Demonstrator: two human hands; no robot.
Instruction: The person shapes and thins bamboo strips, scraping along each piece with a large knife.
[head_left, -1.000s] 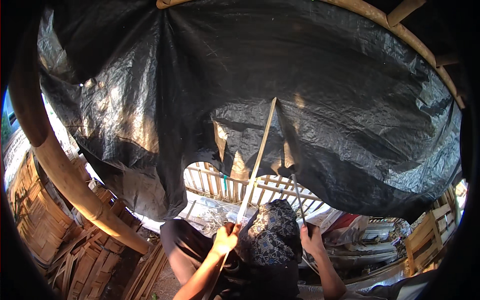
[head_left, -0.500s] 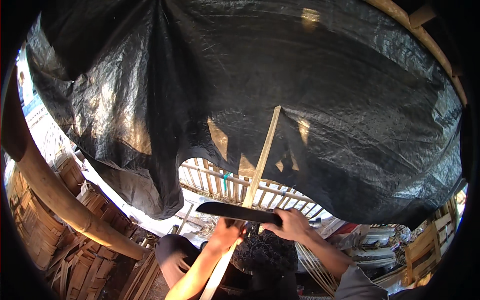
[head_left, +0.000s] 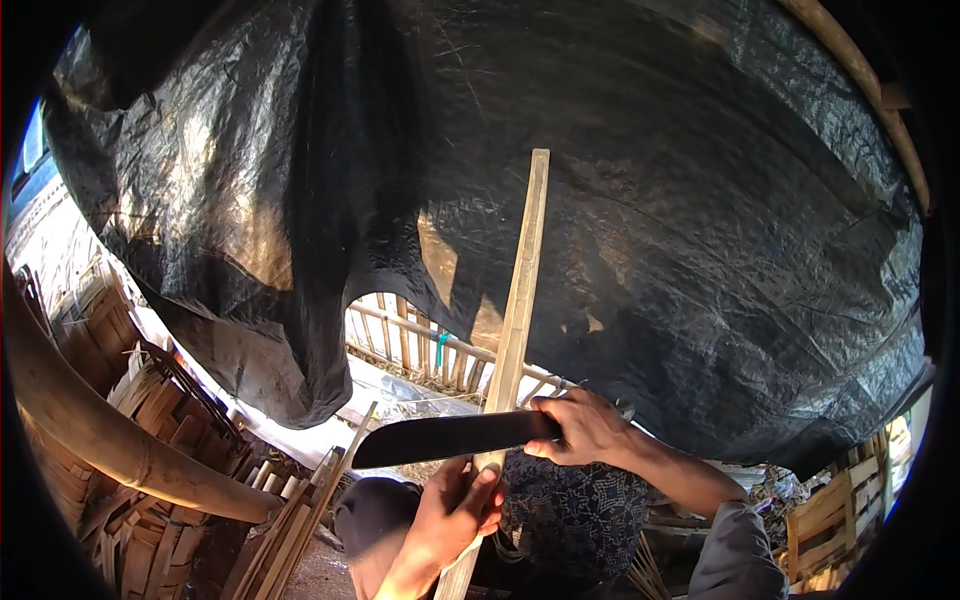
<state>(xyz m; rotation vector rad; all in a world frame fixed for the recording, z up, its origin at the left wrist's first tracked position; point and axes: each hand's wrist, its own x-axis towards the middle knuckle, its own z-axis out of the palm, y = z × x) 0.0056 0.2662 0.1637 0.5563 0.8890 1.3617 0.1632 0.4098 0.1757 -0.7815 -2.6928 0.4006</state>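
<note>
A long pale bamboo strip (head_left: 521, 290) stands nearly upright in the middle, leaning slightly right. My left hand (head_left: 455, 515) grips its lower part from the left. A broad dark knife blade (head_left: 445, 438) lies almost level across the strip, its tip pointing left. My right hand (head_left: 583, 428) holds the knife's handle just right of the strip. Both forearms come up from the lower edge over my patterned dark clothing (head_left: 575, 515).
A black plastic sheet (head_left: 620, 170) hangs overhead and fills most of the view. A thick bamboo pole (head_left: 95, 430) curves along the left. Stacked bamboo slats (head_left: 150, 480) lie at lower left, a bamboo fence (head_left: 420, 345) behind, wooden frames (head_left: 825, 520) at lower right.
The knife, absent one second ago, is now held level against the strip, and its blade has come lower. The strip stands more upright and closer. The view has tilted.
</note>
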